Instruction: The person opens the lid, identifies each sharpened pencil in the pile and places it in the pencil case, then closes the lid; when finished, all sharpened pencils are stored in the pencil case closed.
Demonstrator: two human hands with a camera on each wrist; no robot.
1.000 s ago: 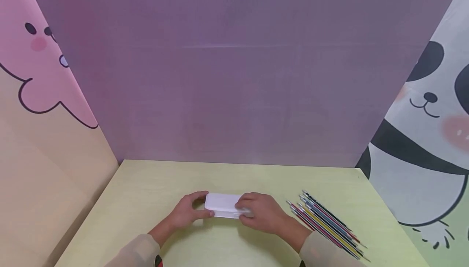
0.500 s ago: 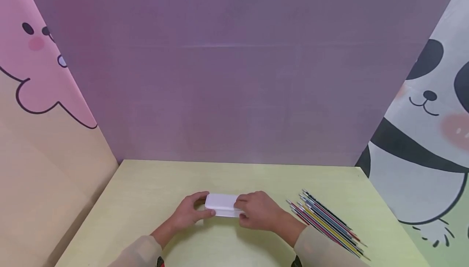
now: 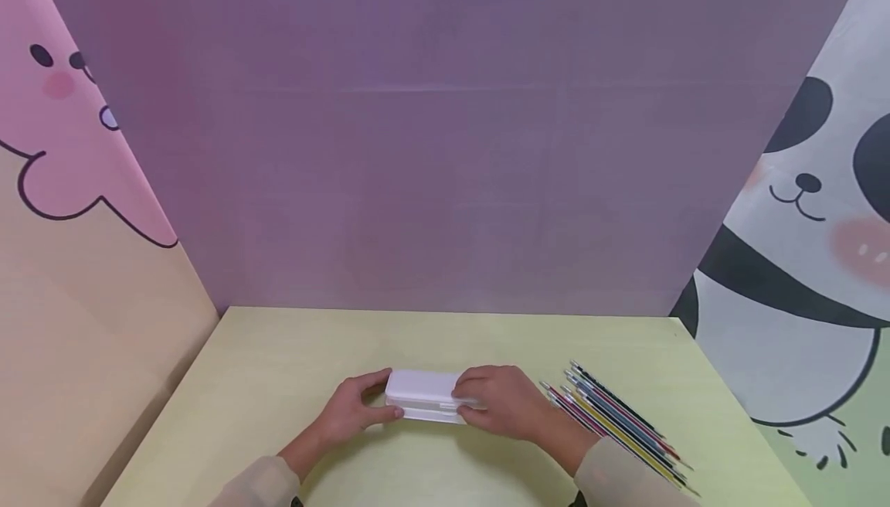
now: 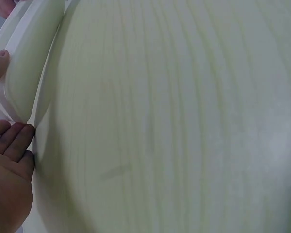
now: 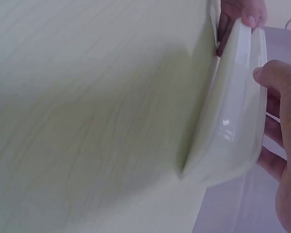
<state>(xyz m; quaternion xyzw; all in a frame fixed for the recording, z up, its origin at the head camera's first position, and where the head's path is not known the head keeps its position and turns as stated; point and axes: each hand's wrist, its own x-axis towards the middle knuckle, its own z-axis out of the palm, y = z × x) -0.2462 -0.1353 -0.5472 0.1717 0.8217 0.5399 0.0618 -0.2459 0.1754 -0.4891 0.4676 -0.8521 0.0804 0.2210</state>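
Observation:
A long white plastic pencil case [image 3: 420,388] with rounded corners is between both hands near the middle of the table. At its left end, the left hand [image 3: 360,405] grips it, thumb on the near side and fingers behind. The right hand [image 3: 504,403] holds the right part, fingertips over the lid and thumb at the front edge. A narrow dark line runs along the front between lid and base. In the right wrist view the case [image 5: 233,116] is seen from its end, with the right thumb [image 5: 274,73] against the lid's edge.
Several pencils [image 3: 619,426] in dark, red, yellow and grey-blue lie in a slanting bundle right of the right hand, partly behind the sleeve. The pale wooden table [image 3: 299,337] ends at a purple backdrop [image 3: 445,144], with cartoon-printed walls either side.
The seam along the case's front shows wider than half a second ago. The right hand has shifted slightly right; the left hand keeps its hold. The pencils have not moved.

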